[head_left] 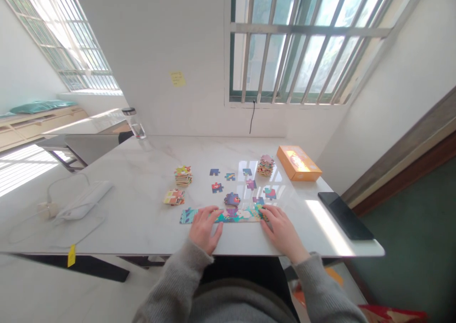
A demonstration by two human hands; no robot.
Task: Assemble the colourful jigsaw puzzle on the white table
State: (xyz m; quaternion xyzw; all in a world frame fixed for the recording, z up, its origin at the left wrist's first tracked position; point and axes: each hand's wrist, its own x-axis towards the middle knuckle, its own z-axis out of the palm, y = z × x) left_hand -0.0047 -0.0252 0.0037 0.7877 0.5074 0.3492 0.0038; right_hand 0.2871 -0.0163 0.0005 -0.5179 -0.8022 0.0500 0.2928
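Note:
A joined strip of jigsaw puzzle pieces (245,213) lies flat along the near part of the table. My left hand (205,227) rests on the strip left of its middle, fingers stretched over it and thumb apart. Over the right end lies my right hand (280,228), its fingers spread and touching the pieces. Just beyond the strip sits a small pile of dark puzzle pieces (232,199). Several loose pieces, among them a red and blue one (217,187) and a purple one (251,184), are scattered farther back. My fingers hide parts of the strip.
Stacks of puzzle pieces stand at left (183,175) and right (265,165), with a lower pile (174,197) at left. An orange box (298,163) and a black tablet (345,215) lie at right. A power strip (84,200) with cables and a bottle (134,123) are left.

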